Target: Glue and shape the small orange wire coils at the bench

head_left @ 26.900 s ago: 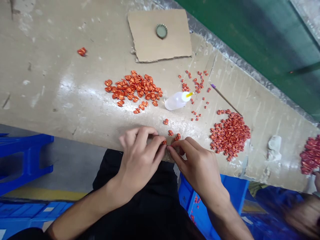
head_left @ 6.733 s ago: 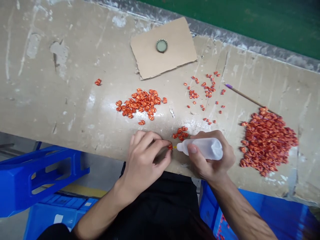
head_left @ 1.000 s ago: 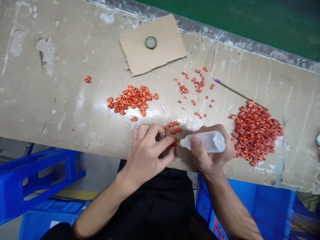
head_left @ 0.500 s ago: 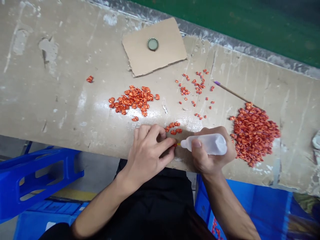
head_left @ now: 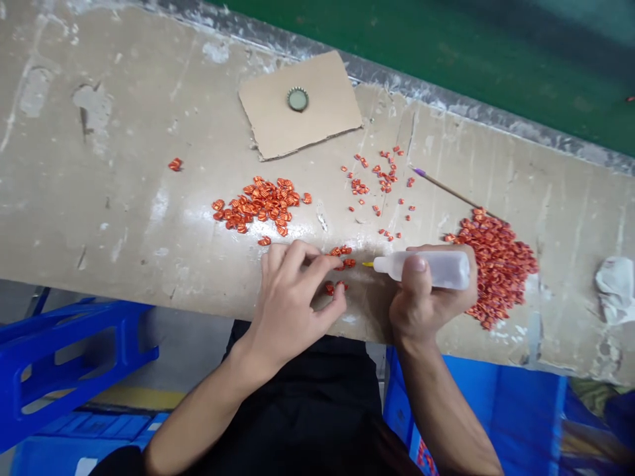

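My left hand (head_left: pixel 292 301) rests at the near edge of the worn table (head_left: pixel 124 218). Its thumb and forefinger are apart, and the forefinger tip touches a small cluster of orange coil pieces (head_left: pixel 342 256). Two more orange pieces (head_left: pixel 331 287) lie beside the thumb. My right hand (head_left: pixel 426 297) is wrapped round a small clear squeeze bottle (head_left: pixel 436 269) held on its side. The bottle's yellow nozzle (head_left: pixel 368 264) points left at the cluster, a short gap away from my left fingers.
A pile of orange pieces (head_left: pixel 258 203) lies left of centre, a bigger red pile (head_left: pixel 499 264) to the right, and scattered bits (head_left: pixel 381 178) between. Behind are cardboard (head_left: pixel 317 122) with a bottle cap (head_left: pixel 297 99), a thin stick (head_left: pixel 446 190), a white rag (head_left: pixel 615 287) and blue crates (head_left: pixel 54 357).
My left thumb and forefinger have parted, and the piece they pinched now lies on the table. The bottle has drawn back to the right, its nozzle off my fingers.
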A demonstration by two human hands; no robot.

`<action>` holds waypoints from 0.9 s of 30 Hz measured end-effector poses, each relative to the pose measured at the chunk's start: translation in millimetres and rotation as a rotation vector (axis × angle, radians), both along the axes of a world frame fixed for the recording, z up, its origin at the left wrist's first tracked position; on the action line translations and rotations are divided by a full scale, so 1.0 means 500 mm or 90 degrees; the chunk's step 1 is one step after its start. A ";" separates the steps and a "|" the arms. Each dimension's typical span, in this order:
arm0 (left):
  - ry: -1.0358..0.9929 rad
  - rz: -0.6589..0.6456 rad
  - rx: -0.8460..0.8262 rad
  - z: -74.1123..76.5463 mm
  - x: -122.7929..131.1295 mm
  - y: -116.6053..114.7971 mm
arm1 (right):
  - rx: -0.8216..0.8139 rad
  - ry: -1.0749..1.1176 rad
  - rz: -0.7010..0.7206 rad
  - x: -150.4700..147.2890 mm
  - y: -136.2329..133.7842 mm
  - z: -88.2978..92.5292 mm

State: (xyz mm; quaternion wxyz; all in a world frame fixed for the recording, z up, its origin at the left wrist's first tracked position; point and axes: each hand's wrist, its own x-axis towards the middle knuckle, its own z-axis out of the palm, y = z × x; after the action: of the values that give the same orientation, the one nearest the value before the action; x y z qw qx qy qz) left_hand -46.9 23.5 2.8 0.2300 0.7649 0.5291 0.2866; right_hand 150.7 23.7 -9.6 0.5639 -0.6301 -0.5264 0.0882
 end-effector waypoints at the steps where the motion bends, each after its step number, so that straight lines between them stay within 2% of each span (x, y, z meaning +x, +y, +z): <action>1: 0.005 0.004 -0.004 -0.001 0.003 0.001 | -0.002 -0.001 -0.004 0.000 -0.001 0.000; 8: 0.013 0.005 -0.001 -0.008 0.009 0.002 | -0.051 -0.015 0.009 -0.006 -0.003 0.004; 27: 0.047 -0.003 -0.003 -0.010 0.010 -0.001 | -0.043 -0.037 0.021 -0.004 -0.004 0.004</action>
State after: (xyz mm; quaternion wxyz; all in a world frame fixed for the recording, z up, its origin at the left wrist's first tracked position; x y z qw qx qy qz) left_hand -42.1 23.2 -2.1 0.2129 0.7754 0.5363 0.2564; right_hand 148.4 21.8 -7.7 0.5254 -0.6421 -0.5499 0.0966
